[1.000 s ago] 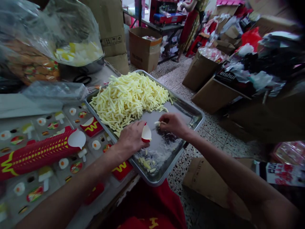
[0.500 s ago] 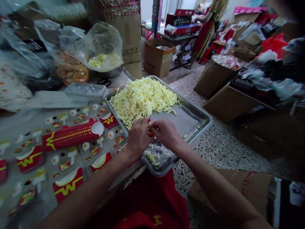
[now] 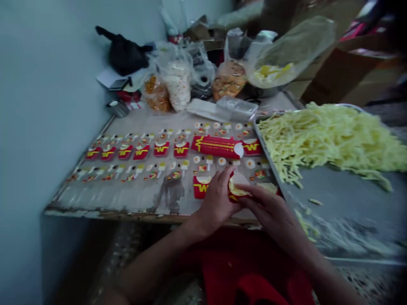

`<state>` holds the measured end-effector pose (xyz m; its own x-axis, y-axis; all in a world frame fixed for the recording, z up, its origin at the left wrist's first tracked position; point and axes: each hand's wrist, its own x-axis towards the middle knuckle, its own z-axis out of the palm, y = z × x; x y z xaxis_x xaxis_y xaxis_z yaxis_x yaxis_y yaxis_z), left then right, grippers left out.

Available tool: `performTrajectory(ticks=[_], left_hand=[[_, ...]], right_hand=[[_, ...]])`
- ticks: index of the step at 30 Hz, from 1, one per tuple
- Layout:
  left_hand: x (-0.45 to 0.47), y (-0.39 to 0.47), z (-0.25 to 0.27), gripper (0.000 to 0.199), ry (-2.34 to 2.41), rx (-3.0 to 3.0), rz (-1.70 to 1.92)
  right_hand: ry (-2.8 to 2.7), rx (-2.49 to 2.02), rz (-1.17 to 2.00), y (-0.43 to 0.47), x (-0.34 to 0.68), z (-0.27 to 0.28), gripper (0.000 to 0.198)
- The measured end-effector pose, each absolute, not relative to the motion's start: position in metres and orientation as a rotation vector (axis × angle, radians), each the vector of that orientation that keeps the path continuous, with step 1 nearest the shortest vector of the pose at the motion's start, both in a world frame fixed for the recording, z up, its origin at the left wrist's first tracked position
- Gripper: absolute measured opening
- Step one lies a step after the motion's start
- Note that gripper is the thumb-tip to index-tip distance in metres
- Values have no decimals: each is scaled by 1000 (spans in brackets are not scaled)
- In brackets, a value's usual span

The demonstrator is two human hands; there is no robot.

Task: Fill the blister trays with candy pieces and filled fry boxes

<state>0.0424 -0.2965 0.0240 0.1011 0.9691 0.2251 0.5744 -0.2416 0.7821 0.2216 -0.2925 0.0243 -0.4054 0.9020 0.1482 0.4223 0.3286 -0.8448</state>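
My left hand [image 3: 218, 201] is wrapped around a small red french fry carton [image 3: 234, 197] with a white inside and yellow, fry-like pieces showing at its mouth. The fingers of my right hand [image 3: 275, 207] pinch its near right side by the opening. Just left of my left hand, partly covered by it, lies another red carton with a yellow zigzag [image 3: 199, 189]. Beyond my hands rests a stack of nested red cartons [image 3: 216, 146]. On the right a metal tray [image 3: 273, 154] bears a heap of pale yellow fry-shaped pieces [image 3: 333, 140].
Rows of filled red cartons [image 3: 161, 148] and tiny food-shaped pieces lie across the table [image 3: 127, 199]. Clear bags of small pieces [image 3: 230, 78], a metal cup [image 3: 117, 108] and a black bag [image 3: 125, 55] stand behind. A pale wall [image 3: 47, 106] borders the left.
The view has swung left. Both my hands have moved with the carton from over the tray to above the table's front edge.
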Motion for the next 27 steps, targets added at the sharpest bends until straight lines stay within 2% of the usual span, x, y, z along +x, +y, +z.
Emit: performTrajectory(ticks=[3, 6, 8, 11, 15, 18, 21, 24, 27], left_hand=[[-33, -338, 23, 103, 1627, 1704, 959], [-110, -370, 14, 89, 1932, 1694, 944], [-147, -380, 2, 83, 2039, 1811, 863], [-174, -380, -18, 81, 1874, 2077, 712], [-176, -371, -36, 69, 1721, 2393, 590], [-180, -368, -43, 73, 1750, 2553, 521], [-192, -365, -41, 86, 1747, 2635, 533], [-194, -347, -23, 94, 1657, 2679, 594], [-166, -299, 8, 78, 1546, 2706, 628]], right_hand=[[-1946, -1037, 1185, -285, 159, 15, 27], [-2205, -967, 1193, -268, 94, 19, 27], [-2498, -976, 1087, -255, 58, 23, 29], [-2871, -957, 864, -241, 24, 22, 32], [-3060, -872, 460, -245, 13, 14, 28], [-3036, -733, 295, -257, 20, 12, 29], [-2869, -756, 404, -256, 44, 18, 35], [-2506, -1112, 478, -231, 91, 27, 26], [-2122, -1617, 271, -189, 142, 27, 21]])
